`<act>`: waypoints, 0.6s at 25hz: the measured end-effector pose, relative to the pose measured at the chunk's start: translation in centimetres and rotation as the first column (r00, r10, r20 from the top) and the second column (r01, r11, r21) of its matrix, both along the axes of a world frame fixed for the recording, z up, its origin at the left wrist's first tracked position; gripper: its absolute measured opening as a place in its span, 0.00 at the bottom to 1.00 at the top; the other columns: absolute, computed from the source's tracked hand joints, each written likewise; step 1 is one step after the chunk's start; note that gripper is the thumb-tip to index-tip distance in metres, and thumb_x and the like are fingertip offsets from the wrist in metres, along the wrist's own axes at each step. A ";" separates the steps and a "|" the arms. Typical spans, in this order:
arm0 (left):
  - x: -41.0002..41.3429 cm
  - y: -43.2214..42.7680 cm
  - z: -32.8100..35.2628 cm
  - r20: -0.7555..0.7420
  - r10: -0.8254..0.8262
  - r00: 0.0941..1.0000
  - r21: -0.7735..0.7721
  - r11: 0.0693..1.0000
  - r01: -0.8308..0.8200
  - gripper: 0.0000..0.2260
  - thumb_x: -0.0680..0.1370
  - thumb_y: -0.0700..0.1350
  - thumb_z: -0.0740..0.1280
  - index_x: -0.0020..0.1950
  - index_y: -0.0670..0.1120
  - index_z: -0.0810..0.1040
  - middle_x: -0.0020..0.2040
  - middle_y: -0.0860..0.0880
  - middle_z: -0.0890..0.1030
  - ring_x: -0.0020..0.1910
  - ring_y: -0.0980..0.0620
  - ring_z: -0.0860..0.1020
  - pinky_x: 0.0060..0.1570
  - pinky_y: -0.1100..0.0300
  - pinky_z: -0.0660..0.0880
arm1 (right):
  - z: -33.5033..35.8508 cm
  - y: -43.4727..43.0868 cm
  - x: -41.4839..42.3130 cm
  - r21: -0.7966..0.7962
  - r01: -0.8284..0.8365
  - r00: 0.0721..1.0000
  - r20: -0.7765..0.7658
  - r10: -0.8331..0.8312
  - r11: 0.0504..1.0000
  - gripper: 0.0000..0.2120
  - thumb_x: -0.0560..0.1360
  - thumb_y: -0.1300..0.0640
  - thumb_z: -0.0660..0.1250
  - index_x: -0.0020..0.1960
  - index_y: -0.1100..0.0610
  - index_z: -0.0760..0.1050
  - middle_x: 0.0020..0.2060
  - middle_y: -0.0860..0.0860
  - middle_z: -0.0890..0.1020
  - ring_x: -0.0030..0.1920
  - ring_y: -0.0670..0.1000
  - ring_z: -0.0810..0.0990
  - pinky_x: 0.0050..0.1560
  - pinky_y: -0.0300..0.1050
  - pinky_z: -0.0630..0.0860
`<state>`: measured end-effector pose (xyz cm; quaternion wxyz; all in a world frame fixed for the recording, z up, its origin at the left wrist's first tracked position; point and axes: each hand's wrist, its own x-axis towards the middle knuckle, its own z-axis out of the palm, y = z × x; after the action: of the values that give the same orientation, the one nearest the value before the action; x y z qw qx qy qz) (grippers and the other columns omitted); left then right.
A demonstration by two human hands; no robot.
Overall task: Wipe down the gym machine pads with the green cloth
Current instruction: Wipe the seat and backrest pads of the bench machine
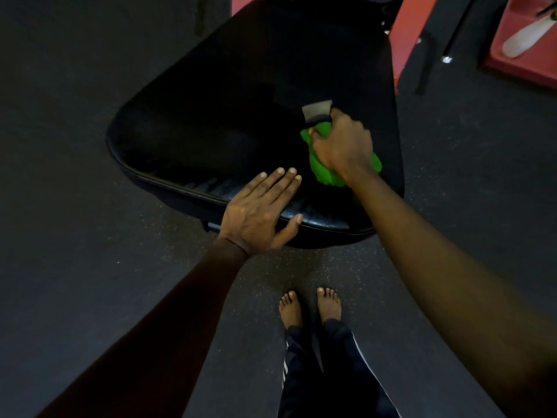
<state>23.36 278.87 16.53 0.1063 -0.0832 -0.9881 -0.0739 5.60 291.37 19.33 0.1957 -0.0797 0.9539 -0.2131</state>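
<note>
On the near right part of the black seat pad, the person's right hand presses down a bunched green cloth. The fingers are curled tightly round the cloth, which bulges out on both sides of the fist and below the wrist. A flat grey piece with a dark band sticks out past the knuckles from the same grip, touching the cloth; what it is cannot be told.

The left hand lies flat on the pad's near edge, just beside the cloth but not touching it. Its fingers are straight and close together, pointing up across the upholstery. The thumb is spread to the side along the front rim, and the hand holds nothing.

The pad is wide at the near end and narrows toward the far end, with a piped seam along its rim and a faint sheen on the near strip. Behind it rises a red machine frame.

Below, two bare feet stand on the dark speckled floor, just short of the pad. Dark trousers with white side stripes cover the legs.

At the top right, well apart from the hands, a white object lies on a red surface.
</note>
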 end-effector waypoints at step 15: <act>0.0 -0.1 0.2 0.047 -0.007 0.999 -0.001 1.000 0.007 0.28 0.82 0.58 0.54 0.75 0.41 0.71 0.75 0.44 0.71 0.75 0.47 0.68 0.76 0.51 0.62 | -0.9 -1.2 -1.3 0.016 0.012 1.000 0.020 -0.013 1.000 0.19 0.77 0.44 0.66 0.64 0.52 0.74 0.59 0.56 0.82 0.60 0.60 0.79 0.60 0.50 0.72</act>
<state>23.40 278.76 16.77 0.0828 -0.0850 -0.9901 -0.0755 4.30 290.16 18.45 0.2045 -0.0701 0.9540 -0.2077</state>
